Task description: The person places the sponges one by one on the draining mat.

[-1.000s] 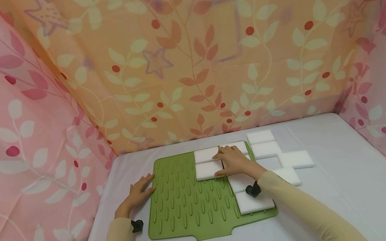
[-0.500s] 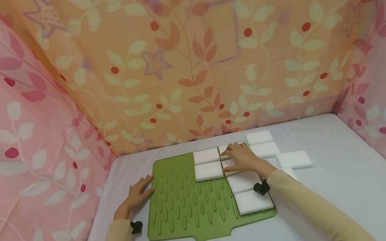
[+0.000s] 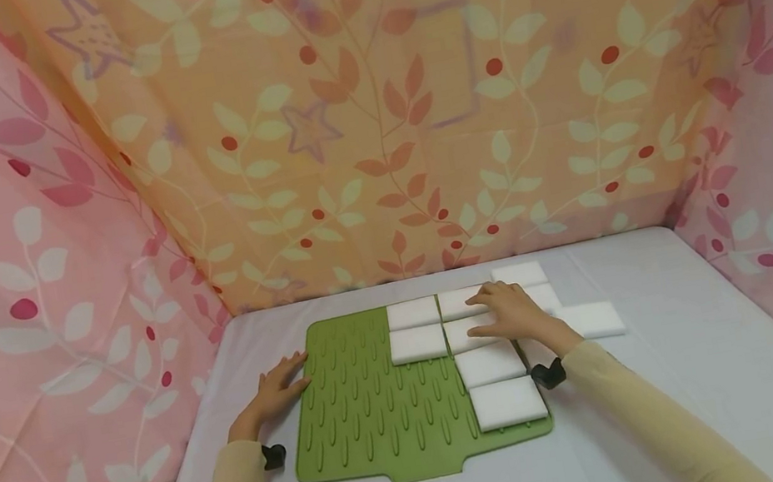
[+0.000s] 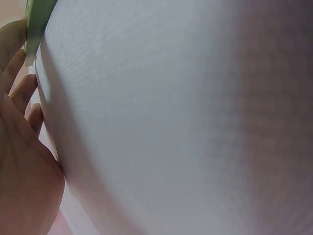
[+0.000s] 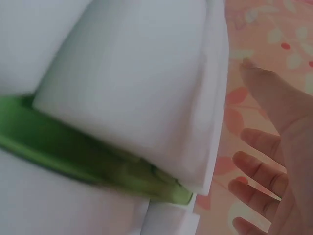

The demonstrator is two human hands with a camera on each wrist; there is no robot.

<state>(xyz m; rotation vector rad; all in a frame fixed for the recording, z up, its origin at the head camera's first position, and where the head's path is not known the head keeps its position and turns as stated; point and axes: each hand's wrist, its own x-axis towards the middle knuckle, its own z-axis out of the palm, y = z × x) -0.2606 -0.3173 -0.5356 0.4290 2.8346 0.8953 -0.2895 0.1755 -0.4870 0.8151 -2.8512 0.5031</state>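
A green ridged mat (image 3: 366, 400) with a tab at its near edge lies on the table. Rectangular white sponge blocks, several in all, rest on its right half, among them a left-hand one (image 3: 416, 344) and the nearest one (image 3: 509, 403). At the mat's left edge my left hand (image 3: 270, 394) touches the rim with relaxed fingers; the left wrist view shows the fingertips by the green edge (image 4: 38, 22). My right hand (image 3: 520, 314) hovers over the mat's upper right, partly covering two blocks. In the right wrist view its fingers are spread, holding nothing.
More white blocks lie on the white-covered table right of the mat, such as one at the far side (image 3: 519, 275) and one further right (image 3: 596, 320); the right arm hides part of that area. Floral cloth walls (image 3: 372, 150) close off the back and both sides.
My right hand has drawn back to the right, off the left-hand blocks, uncovering two blocks in the mat's upper right. The left hand has stayed at the mat's edge.
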